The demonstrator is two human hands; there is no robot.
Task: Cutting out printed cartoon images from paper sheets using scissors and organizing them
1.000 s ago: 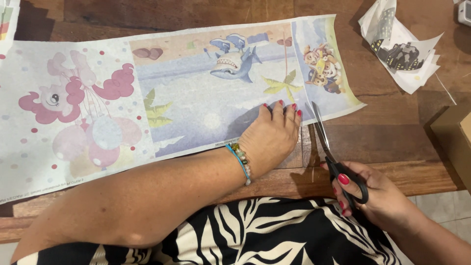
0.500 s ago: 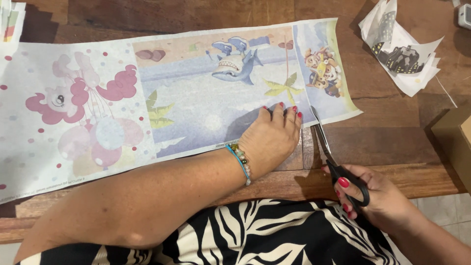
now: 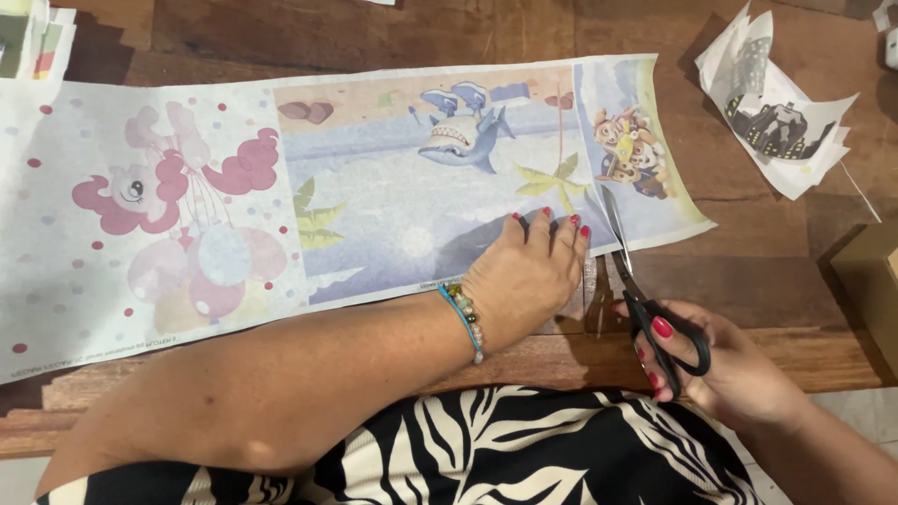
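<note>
Your right hand (image 3: 725,369) gripped black scissors (image 3: 645,299), blades slightly parted in the printed paper strip (image 3: 374,196) on the wooden table (image 3: 748,271). Your left hand (image 3: 524,271) pressed it flat, fingers spread. Slipping paper would likely skew the cut into the cartoon-pups panel (image 3: 631,154).

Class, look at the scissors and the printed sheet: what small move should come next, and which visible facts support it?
Probably another short snip farther up. The scissors in the right hand have entered the printed sheet's lower edge, along the border between the shark picture and the puppy picture. Most of that border is uncut, and the left hand pins the sheet beside it.
</note>
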